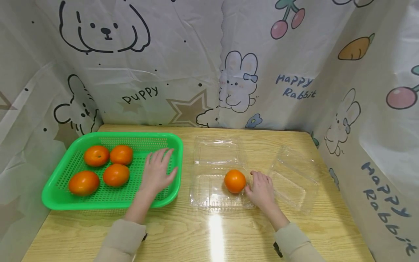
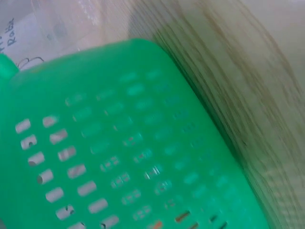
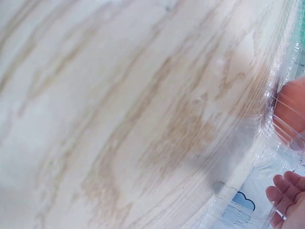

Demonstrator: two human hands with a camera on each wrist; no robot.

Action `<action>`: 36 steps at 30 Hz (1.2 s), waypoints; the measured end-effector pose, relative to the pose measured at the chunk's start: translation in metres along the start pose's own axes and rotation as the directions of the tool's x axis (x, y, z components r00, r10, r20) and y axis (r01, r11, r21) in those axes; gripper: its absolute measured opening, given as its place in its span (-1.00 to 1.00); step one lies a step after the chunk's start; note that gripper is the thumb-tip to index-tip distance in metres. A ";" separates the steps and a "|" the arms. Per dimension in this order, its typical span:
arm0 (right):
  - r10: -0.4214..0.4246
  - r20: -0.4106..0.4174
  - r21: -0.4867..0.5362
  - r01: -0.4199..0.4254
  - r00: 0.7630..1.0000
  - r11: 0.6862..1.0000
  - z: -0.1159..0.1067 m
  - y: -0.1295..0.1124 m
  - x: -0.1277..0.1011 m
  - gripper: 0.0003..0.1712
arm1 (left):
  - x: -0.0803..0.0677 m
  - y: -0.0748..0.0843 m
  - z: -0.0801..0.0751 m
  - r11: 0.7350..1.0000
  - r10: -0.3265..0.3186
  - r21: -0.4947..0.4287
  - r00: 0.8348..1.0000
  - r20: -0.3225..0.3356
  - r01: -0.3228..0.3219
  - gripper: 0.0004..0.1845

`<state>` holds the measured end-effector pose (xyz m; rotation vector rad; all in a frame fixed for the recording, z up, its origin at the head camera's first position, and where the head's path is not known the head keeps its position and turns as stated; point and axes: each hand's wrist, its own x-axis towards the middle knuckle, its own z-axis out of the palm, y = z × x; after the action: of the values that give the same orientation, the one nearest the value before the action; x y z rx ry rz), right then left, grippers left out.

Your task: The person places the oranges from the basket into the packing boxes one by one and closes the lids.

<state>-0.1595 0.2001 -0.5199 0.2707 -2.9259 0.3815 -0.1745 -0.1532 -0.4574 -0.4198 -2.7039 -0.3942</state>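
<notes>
My left hand (image 1: pixel 156 174) hovers over the right part of a green plastic basket (image 1: pixel 114 135), fingers spread and holding nothing. Several oranges (image 1: pixel 84 183) lie in the basket's left half, to the left of this hand. One more orange (image 1: pixel 235 181) sits in a clear plastic box (image 1: pixel 206 191) whose lid (image 1: pixel 217 151) lies folded back. Beside the box's right edge is my right hand (image 1: pixel 261 189), its thumb side close to that orange. In the right wrist view the fingers of the right hand (image 3: pixel 288 193) are loosely bent, with nothing between them.
A second clear plastic box (image 1: pixel 292 180) lies opened out at the right of the wooden table (image 1: pixel 183 233). Printed cloth (image 1: pixel 183 54) hangs along the back and both sides of the table. In the left wrist view the basket wall (image 2: pixel 119 138) fills most of the picture.
</notes>
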 end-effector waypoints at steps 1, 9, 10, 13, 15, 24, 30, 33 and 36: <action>0.002 0.001 0.002 -0.002 1.000 1.000 0.000 0.000 0.000 -0.44 | -0.001 -0.002 -0.001 1.000 -0.005 0.002 1.000 -0.003 0.005 -0.36; 0.007 0.006 0.002 -0.007 1.000 1.000 0.000 0.000 0.000 -0.45 | -0.005 -0.013 -0.008 0.999 -0.054 -0.002 0.998 -0.025 0.054 -0.36; 0.008 0.006 0.002 -0.008 1.000 1.000 0.000 0.000 0.000 -0.45 | -0.005 -0.014 -0.009 0.998 -0.058 0.000 0.998 -0.027 0.059 -0.36; 0.009 0.007 0.000 -0.009 1.000 1.000 0.000 0.001 0.000 -0.45 | -0.006 -0.017 -0.011 0.997 -0.074 -0.003 0.997 -0.028 0.074 -0.37; 0.010 0.008 -0.001 -0.010 1.000 1.000 0.000 0.001 0.000 -0.45 | -0.008 -0.020 -0.012 0.996 -0.084 0.000 0.996 -0.026 0.084 -0.37; 0.005 0.006 0.007 -0.005 1.000 1.000 0.000 0.000 0.000 -0.44 | -0.016 -0.040 -0.015 0.989 -0.150 -0.006 0.988 -0.029 0.150 -0.35; 0.005 0.010 0.010 -0.005 1.000 1.000 0.000 0.000 0.000 -0.43 | -0.021 -0.052 -0.018 0.981 -0.192 -0.022 0.981 -0.015 0.192 -0.34; 0.004 0.007 0.010 -0.004 1.000 1.000 0.000 0.000 0.000 -0.44 | -0.024 -0.058 -0.020 0.978 -0.208 -0.021 0.978 -0.021 0.208 -0.34; 0.004 0.005 0.008 -0.004 1.000 1.000 0.000 0.000 0.000 -0.44 | -0.026 -0.063 -0.021 0.974 -0.228 -0.011 0.973 -0.025 0.227 -0.35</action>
<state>-0.1591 0.2000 -0.5194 0.2676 -2.9312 0.3936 -0.1658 -0.2241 -0.4626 -0.1047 -2.7338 -0.4691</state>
